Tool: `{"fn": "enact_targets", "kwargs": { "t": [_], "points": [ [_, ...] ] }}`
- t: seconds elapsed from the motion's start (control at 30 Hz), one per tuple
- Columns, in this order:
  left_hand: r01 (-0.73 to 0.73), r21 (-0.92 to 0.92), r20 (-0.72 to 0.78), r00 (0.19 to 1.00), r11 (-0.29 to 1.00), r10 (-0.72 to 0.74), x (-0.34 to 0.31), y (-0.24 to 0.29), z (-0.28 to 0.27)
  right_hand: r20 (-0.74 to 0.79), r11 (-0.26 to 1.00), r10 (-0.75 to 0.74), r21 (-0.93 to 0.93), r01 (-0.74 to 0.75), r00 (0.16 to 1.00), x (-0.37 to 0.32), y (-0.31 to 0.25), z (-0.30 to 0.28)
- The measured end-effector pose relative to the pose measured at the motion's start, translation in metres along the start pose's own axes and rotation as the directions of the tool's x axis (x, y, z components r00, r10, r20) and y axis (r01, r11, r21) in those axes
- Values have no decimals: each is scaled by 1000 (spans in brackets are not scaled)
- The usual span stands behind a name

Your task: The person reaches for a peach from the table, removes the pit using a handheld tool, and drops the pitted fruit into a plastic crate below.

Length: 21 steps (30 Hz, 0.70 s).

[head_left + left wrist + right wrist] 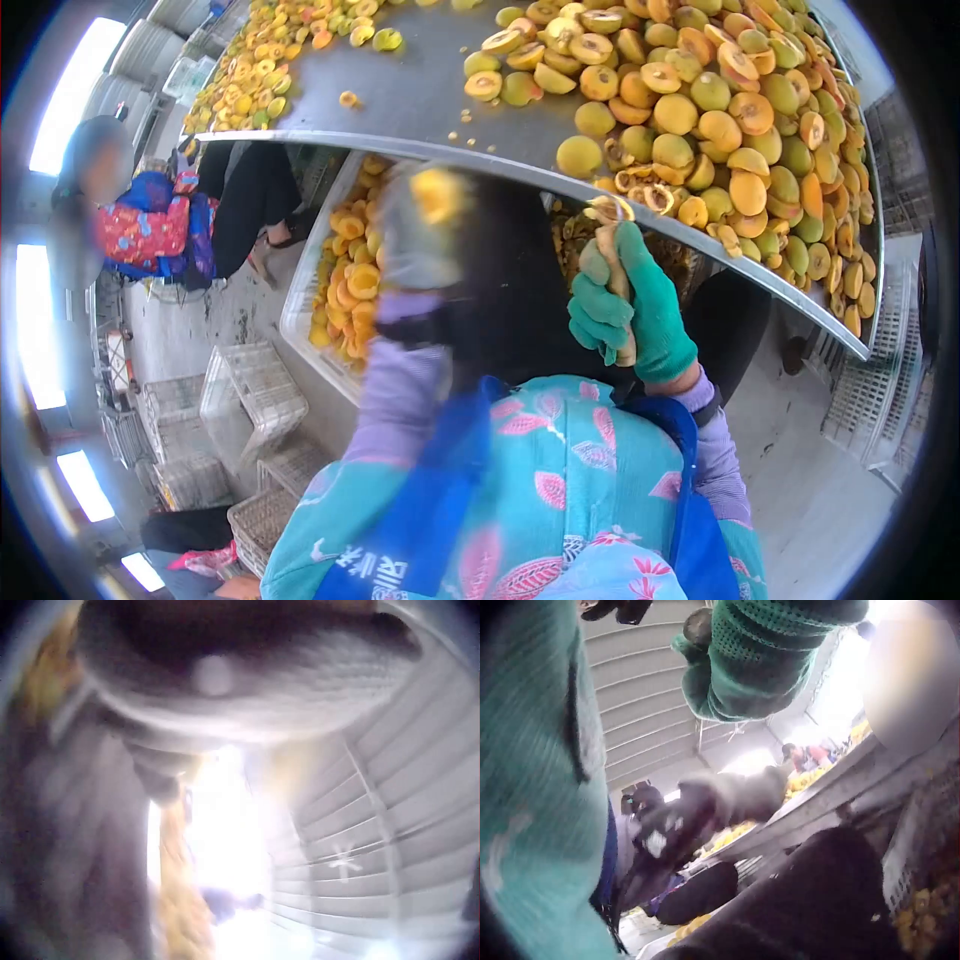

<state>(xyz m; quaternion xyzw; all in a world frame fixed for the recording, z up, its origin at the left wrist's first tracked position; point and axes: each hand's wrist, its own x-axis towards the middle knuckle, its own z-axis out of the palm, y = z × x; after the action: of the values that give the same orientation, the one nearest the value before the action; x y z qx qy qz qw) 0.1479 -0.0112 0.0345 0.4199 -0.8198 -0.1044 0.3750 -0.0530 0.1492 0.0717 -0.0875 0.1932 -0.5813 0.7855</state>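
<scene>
My left hand [418, 240], in a pale grey glove and blurred by motion, is over the right side of a crate of orange fruit halves [350, 270]. At its fingers shows an orange half that looks like peach [437, 195]. Just below the metal table's edge, my right hand [640, 305] in a green glove grips the wooden handle [614, 265] of a pitting knife. The knife's curved metal tip [608, 208] points up toward the table. In the right wrist view, green gloved fingers [765, 660] curl round the handle's end [697, 628].
Peach halves [700, 120] are heaped on the right of the metal table [420, 95], with another pile [255, 75] at left. A container of dark scraps [575, 240] sits below the edge. Another person [150, 220] sits at left. White crates [255, 395] stand on the floor.
</scene>
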Motion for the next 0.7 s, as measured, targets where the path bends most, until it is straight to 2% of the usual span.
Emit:
{"fn": "enact_targets", "kwargs": {
  "t": [0.03, 0.1, 0.13, 0.17, 0.2, 0.27, 0.3, 0.37, 0.43, 0.5, 0.53, 0.57, 0.6, 0.63, 0.67, 0.7],
  "points": [
    [154, 125, 63, 985, 980, -163, -17, -74, -3, -45, 998, -43, -52, 41, 998, -3, -10, 2],
    [360, 436, 182, 862, 825, -473, -49, -219, -9, -181, 986, -77, 130, 102, 980, 5, -21, -13],
    [267, 579, 213, 863, 770, -459, -42, -217, -10, -246, 969, -70, 214, 125, 967, 9, -23, -25],
    [161, 701, 244, 862, 695, -445, -33, -213, -12, -352, 982, -22, 167, 86, 936, 14, -18, -44],
    [113, 593, 224, 928, 797, -298, 8, -167, -19, -350, 969, 33, 240, 55, 936, 12, -16, -43],
    [159, 415, 162, 956, 896, -244, 59, -81, -24, -249, 986, 37, 169, 6, 968, 9, -11, -45],
    [239, 344, 150, 941, 908, -304, 95, -59, -5, -283, 985, 30, 169, 19, 959, 10, -12, -44],
    [166, 268, 196, 955, 949, -222, 151, -54, 45, -346, 985, -4, 162, 64, 938, 10, -20, -40],
    [71, 388, 342, 915, 919, -215, 188, -57, 103, -395, 994, -77, 45, 103, 915, 8, -25, -37],
    [-79, 395, 540, 826, 915, -162, 204, -44, 114, -483, 986, -166, -94, 138, 860, 3, -29, -23],
    [-159, 391, 632, 762, 907, -139, 210, -40, 115, -502, 969, -218, -211, 126, 837, 0, -31, -16],
    [-127, 256, 631, 773, 958, -66, 206, -43, 108, -512, 940, -271, -323, 109, 815, -2, -34, -11],
    [138, 90, 653, 739, 986, -163, 199, -44, 104, -516, 900, -320, -428, 84, 795, -2, -35, -10],
    [403, -65, 692, 678, 913, -250, 189, -41, 97, -427, 868, -391, -465, 173, 815, 2, -30, -18],
    [641, -196, 740, 593, 742, -317, 174, -38, 88, -353, 768, -511, -597, 232, 784, 10, -26, -24],
    [674, -345, 752, 615, 653, -237, 159, -24, 73, -261, 645, -612, -711, 280, 747, 22, -21, -27]
  ]
}}
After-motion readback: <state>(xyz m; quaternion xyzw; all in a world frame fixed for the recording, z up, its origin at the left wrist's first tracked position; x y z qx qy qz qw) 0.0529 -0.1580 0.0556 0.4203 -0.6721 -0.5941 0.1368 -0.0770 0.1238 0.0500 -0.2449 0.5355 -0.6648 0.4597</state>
